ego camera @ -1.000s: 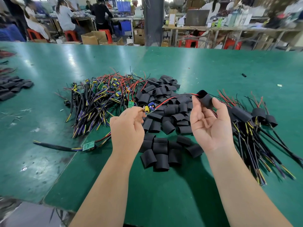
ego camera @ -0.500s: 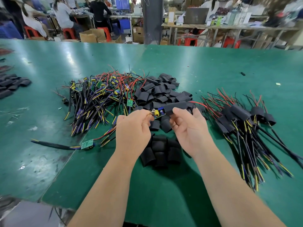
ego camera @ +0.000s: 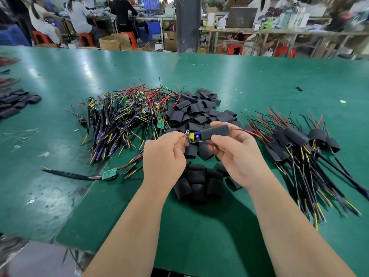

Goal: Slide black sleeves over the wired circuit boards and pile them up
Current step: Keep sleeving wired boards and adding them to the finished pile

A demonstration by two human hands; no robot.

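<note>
**A:** What is carried by the table [ego camera: 259,80]?

**B:** Toward its left edge, a tangled heap of bare wired boards [ego camera: 123,120] is spread. Just beside that, at the middle, a heap of loose sleeves [ego camera: 199,110] is piled and runs down toward the near edge. Toward the right edge, a pile of sleeved boards [ego camera: 295,140] is laid, with the wires fanned toward the near right corner.

**A:** How are the hands held?

**B:** Both are raised over the loose sleeves, at the middle of the table. The left hand [ego camera: 165,156] is closed in a pinch at the left end of a circuit board [ego camera: 192,137]; whether board or wire is gripped cannot be told. The right hand [ego camera: 237,154] is curled around a black sleeve [ego camera: 215,131], which is held between thumb and fingers.

**A:** Where is the board placed?

**B:** It is partly inside the sleeve. Its left end, with yellow and blue parts, is left showing, and a red wire [ego camera: 247,131] is seen leaving the sleeve's right end.

**A:** What smaller things are seen?

**B:** A small group of sleeves [ego camera: 18,100] is set at the left edge. A single board [ego camera: 109,173] is laid apart, toward the near edge.
</note>
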